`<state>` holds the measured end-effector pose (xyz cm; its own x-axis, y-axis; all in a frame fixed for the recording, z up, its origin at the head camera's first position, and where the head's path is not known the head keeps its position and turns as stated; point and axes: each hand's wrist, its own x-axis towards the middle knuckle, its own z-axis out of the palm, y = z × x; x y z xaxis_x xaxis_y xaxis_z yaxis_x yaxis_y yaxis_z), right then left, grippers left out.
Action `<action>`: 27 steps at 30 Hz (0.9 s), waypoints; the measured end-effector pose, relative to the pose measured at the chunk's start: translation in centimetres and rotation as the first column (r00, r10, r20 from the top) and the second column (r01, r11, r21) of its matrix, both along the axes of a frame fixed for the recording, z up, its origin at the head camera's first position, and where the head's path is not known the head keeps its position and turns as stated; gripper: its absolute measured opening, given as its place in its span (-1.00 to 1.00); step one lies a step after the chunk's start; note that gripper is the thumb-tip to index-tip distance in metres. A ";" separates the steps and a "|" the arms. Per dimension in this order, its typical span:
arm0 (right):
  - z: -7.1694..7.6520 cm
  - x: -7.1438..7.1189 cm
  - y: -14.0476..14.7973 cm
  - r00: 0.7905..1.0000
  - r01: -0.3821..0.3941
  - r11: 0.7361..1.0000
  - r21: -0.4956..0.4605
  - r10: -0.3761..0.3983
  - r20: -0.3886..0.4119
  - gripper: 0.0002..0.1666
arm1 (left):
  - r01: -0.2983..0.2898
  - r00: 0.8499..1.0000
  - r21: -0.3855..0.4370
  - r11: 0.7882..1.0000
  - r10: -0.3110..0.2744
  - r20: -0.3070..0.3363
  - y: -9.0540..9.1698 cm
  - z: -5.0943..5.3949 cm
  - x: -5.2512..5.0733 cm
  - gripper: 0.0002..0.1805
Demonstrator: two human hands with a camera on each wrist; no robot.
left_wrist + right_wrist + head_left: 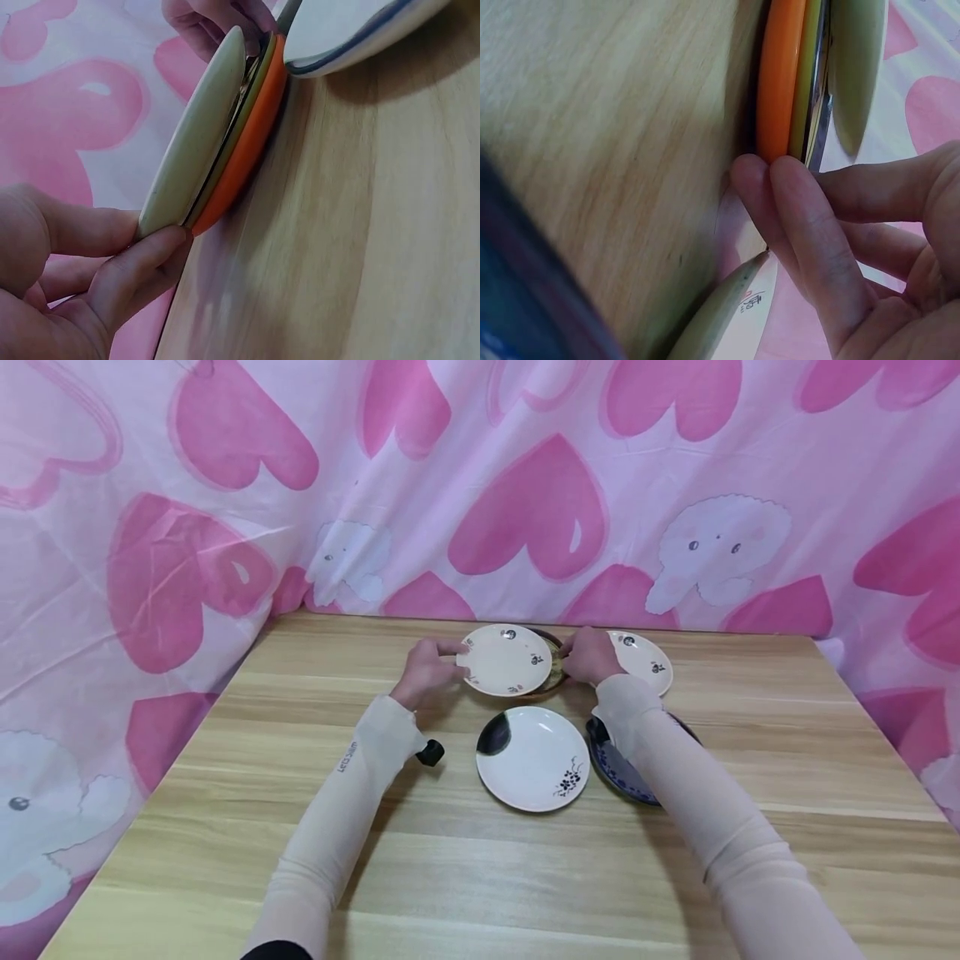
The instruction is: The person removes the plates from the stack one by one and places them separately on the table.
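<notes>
My left hand (430, 672) pinches the left edge of a cream plate (506, 658) with small floral marks; in the left wrist view the left hand (82, 262) has its thumb above that plate (196, 139) and fingers below. The plate lies tilted over a stack with an orange plate (244, 150) at the bottom. My right hand (592, 656) is at the stack's right edge; in the right wrist view the right hand (855, 247) pinches the rims of the orange plate (778, 82) and the darker plates on it. The cream plate (859, 67) stands apart from its fingers.
Another cream plate (643, 662) lies right of my right hand. Nearer on the wooden table (465, 877) sit a white plate (532, 768) with a dark patch and a dark blue plate (622, 777), partly under my right sleeve. A pink heart-patterned cloth (525, 510) hangs behind.
</notes>
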<state>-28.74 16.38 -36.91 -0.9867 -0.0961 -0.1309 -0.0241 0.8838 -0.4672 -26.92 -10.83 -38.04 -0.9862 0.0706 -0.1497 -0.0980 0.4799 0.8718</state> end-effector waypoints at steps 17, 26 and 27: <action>0.2 0.1 0.0 1.000 -0.016 1.000 0.019 0.015 0.010 -0.57 | -0.061 0.998 0.009 0.998 0.061 -0.004 -3.1 -0.2 1.1 -0.50; 0.2 0.2 -0.1 1.000 -0.002 1.000 0.010 0.002 0.021 -0.58 | -0.066 0.998 -0.027 0.997 0.066 -0.020 -4.0 0.2 1.1 -0.51; 0.2 0.2 -0.1 1.000 -0.004 1.000 0.014 0.004 0.019 -0.58 | -0.070 0.997 -0.035 0.997 0.069 -0.022 -4.1 0.2 1.0 -0.51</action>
